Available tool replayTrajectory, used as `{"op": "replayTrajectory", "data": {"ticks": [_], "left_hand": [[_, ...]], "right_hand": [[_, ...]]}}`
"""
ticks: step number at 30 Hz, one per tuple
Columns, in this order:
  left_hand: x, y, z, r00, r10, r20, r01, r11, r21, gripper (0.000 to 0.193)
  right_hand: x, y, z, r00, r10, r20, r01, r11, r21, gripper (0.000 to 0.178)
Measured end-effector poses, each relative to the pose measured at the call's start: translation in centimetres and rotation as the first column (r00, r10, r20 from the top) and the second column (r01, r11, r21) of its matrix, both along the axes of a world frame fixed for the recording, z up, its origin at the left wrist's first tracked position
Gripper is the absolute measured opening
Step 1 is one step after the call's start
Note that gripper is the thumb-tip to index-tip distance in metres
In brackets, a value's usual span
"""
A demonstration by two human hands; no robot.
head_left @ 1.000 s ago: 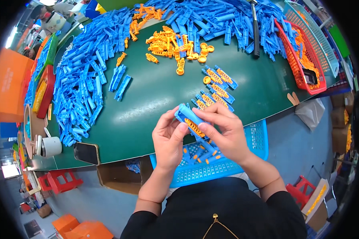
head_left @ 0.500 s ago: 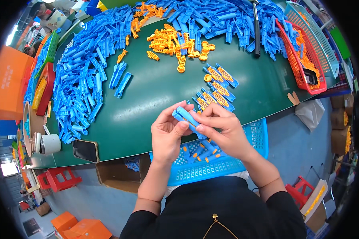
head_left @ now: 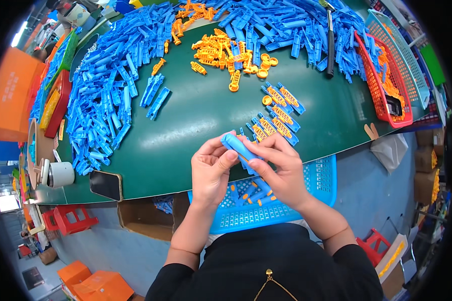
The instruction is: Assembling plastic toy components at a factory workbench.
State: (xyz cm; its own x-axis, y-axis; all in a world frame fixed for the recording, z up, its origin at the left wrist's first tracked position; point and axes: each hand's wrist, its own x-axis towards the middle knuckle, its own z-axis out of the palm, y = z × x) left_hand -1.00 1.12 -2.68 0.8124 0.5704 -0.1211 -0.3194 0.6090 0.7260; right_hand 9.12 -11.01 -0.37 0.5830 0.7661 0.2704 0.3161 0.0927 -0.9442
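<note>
Between both hands, over the near table edge, is a blue plastic tube-like casing (head_left: 239, 146) with a bit of orange at its lower end. My left hand (head_left: 212, 168) pinches its left side, thumb against the casing. My right hand (head_left: 280, 168) grips the other side with thumb and fingertips. Just beyond lie several blue half-shells (head_left: 285, 116) with orange ribbed inserts in them, in slanted rows. Farther off sits a heap of orange ribbed parts (head_left: 213, 50). Below my hands, a blue basket (head_left: 251, 219) holds several blue pieces with orange ends.
Blue shells (head_left: 103, 95) are piled along the left and far sides of the green table (head_left: 186, 115). A hammer (head_left: 330, 47) rests on the far pile. At right stands a red basket (head_left: 379, 85) of orange parts. A phone (head_left: 105, 185) and a white mug (head_left: 61, 174) are at near left.
The blue casing has rolled in my fingers: the open seam that faced up is now turned away, and a smooth rounded side shows. Both hands stay on it.
</note>
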Motion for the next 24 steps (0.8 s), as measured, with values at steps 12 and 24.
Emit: {"op": "replayTrajectory", "data": {"ticks": [12,24], "left_hand": [[0.6,-0.2,0.4,0.991,0.079,-0.110,-0.061,0.986,0.158,0.032],[0.5,-0.6,0.4,0.984,0.117,-0.136,-0.091,0.979,0.183,0.030]], "right_hand": [[1.4,-0.1,-0.3,0.969,0.074,-0.235,-0.078,0.997,-0.006,0.030],[2.3,-0.5,-1.0,0.952,0.168,-0.256,-0.171,0.985,0.013,0.032]]}}
